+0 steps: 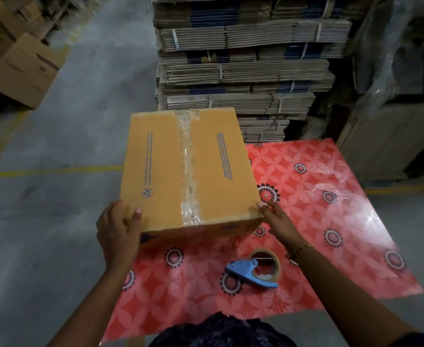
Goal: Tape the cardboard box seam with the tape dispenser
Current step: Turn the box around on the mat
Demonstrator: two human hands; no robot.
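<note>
A blue tape dispenser (pixel 253 270) with its roll lies untouched on a red flowered mat (pixel 331 209) spread on the concrete floor (pixel 43 221). Just beyond it, a person grips a cardboard box (pixel 189 171) at its near corners, left hand (pixel 119 229) wrapped round one corner with the thumb on top, right hand (pixel 278 219) spread against the other. Clear tape (pixel 187 171) covers the top seam. Behind stand bundles of flattened cartons (pixel 243 58).
</note>
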